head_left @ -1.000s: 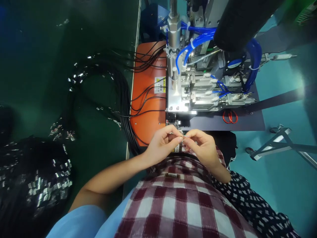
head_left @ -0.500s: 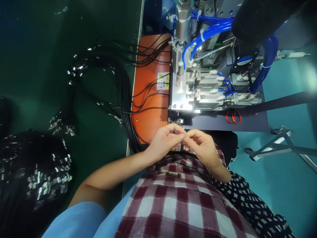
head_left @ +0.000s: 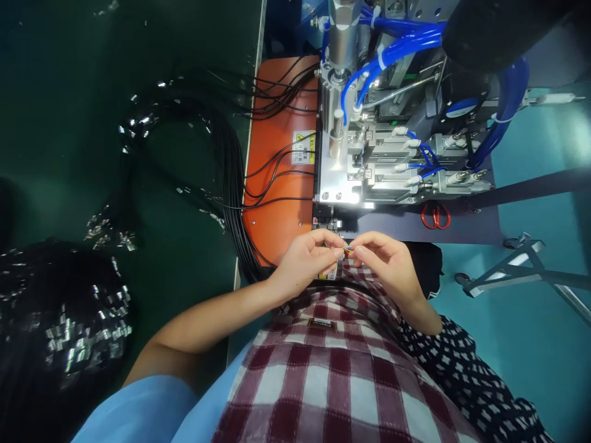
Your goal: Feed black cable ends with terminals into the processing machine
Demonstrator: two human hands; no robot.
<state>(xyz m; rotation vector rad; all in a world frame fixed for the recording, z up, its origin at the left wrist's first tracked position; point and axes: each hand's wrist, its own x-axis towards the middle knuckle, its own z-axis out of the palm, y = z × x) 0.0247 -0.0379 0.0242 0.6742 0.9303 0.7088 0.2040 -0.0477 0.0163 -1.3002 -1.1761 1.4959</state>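
Observation:
Thin coloured wires (head_left: 348, 249) stretch across the small gap between my hands, in front of the machine's near edge. My left hand (head_left: 310, 258) pinches them with thumb and forefinger at their left end. From the other side, the thumb and fingertips of my right hand (head_left: 385, 264) are closed on the same wires. Whether the wires come from a black cable is hidden by my left hand. Just beyond my fingers lies the orange plate (head_left: 277, 227), with several black cables (head_left: 235, 197) running over and along it.
A metal machine (head_left: 341, 166) with blue air tubes (head_left: 410, 43) stands ahead. Red-handled scissors (head_left: 435, 216) lie on the dark plate at its right. Bundled black cables with shiny ends (head_left: 87, 332) are on the dark green surface at left. A wheeled metal stand (head_left: 512, 271) is at right.
My right hand has moved slightly right, away from my left fingertips, and the coloured wires now show between them. The left hand stays nearly in place.

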